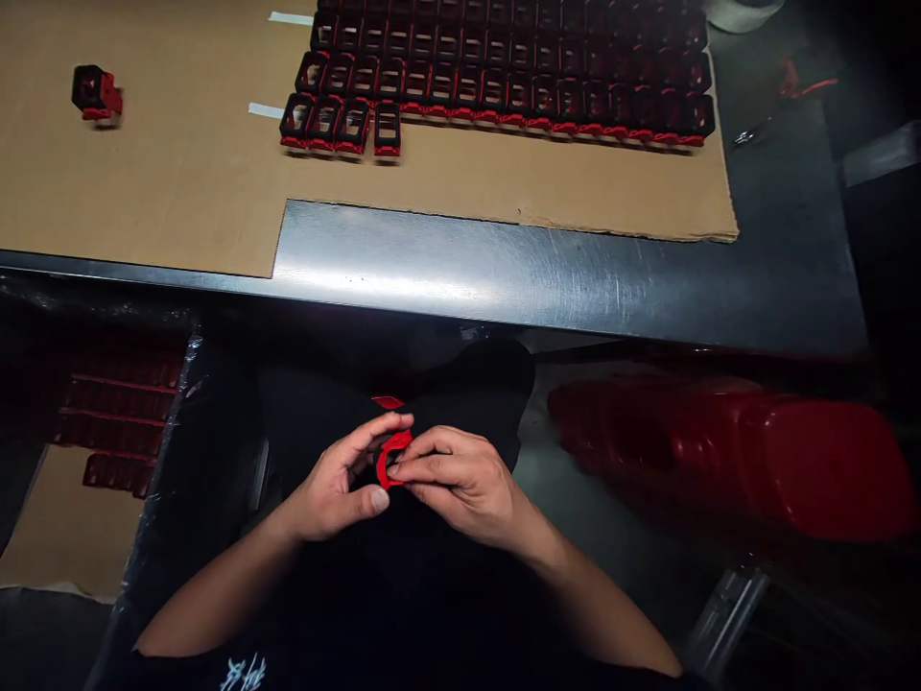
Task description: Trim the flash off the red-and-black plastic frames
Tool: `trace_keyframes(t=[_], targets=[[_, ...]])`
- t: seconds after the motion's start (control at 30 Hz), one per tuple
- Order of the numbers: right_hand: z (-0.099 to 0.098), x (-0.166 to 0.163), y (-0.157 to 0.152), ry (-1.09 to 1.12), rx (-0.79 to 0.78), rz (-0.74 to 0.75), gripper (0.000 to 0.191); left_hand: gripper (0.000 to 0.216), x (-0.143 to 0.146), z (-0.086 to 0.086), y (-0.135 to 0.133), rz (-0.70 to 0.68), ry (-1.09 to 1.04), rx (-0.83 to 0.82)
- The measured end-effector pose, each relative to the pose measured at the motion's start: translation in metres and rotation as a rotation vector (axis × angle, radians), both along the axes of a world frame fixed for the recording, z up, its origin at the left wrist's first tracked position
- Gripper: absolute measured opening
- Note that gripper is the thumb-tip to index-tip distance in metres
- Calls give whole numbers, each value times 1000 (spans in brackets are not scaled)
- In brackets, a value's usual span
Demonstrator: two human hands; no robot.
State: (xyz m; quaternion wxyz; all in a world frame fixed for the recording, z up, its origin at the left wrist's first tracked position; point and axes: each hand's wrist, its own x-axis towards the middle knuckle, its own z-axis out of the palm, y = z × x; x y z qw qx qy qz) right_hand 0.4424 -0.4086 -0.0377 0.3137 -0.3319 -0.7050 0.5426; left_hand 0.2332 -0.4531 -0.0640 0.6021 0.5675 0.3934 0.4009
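Observation:
A small red-and-black frame part (pixel 384 467) is held between my two hands, low in front of my dark clothing. My left hand (pixel 332 488) curves around its left side, thumb at the bottom and fingers at the top. With fingertips and thumb pinched together, my right hand (pixel 464 480) grips its right side; those fingers cover some of the part. Just above my left fingers, a red piece (pixel 389 402) shows against the dark clothing; its kind is unclear.
Rows of black-and-red frames (pixel 467 86) stand on cardboard (pixel 576 178) over a metal table (pixel 432 254). One separate frame (pixel 90 93) sits at far left. Lower left, a plastic-lined box (pixel 72 518) contains more red parts. A glossy red object (pixel 720 451) lies to the right.

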Motion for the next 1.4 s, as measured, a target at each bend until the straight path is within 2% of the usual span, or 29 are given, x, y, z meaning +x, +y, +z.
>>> trace_keyframes(t=[0.07, 0.13, 0.2, 0.27, 0.37, 0.47, 0.63, 0.77, 0.93, 1.03, 1.23, 1.4], targets=[[4, 4, 4, -92, 199, 56, 23, 61, -1, -3, -3, -18, -118, -71], [6, 7, 6, -119, 242, 46, 26, 59, 0, -7, -6, 64, -116, 1], [8, 6, 6, -83, 137, -34, 31, 61, 3, -10, -10, 173, -49, 143], [10, 4, 4, -50, -77, -124, 30, 65, 5, -12, -12, 251, 70, 317], [12, -3, 0, -89, -349, -129, 21, 70, 8, -11, -12, 317, 258, 558], [12, -9, -3, -143, -434, -134, 12, 65, 10, -9, -8, 354, 338, 701], [16, -10, -3, -132, -476, -154, 12, 60, 11, -8, -6, 347, 383, 816], [17, -7, -2, -110, -532, -158, 12, 65, 11, -11, -8, 368, 363, 755], [11, -5, -4, 38, -707, -139, 18, 79, 11, -13, -11, 379, 294, 637], [5, -5, -5, 103, -775, -140, 24, 78, 10, -13, -12, 370, 267, 578], [-2, -8, -6, 223, -958, -50, 34, 79, 9, -19, -16, 329, 199, 426], [-9, -10, -9, 327, -1067, -16, 32, 74, 10, -18, -16, 322, 148, 364]])
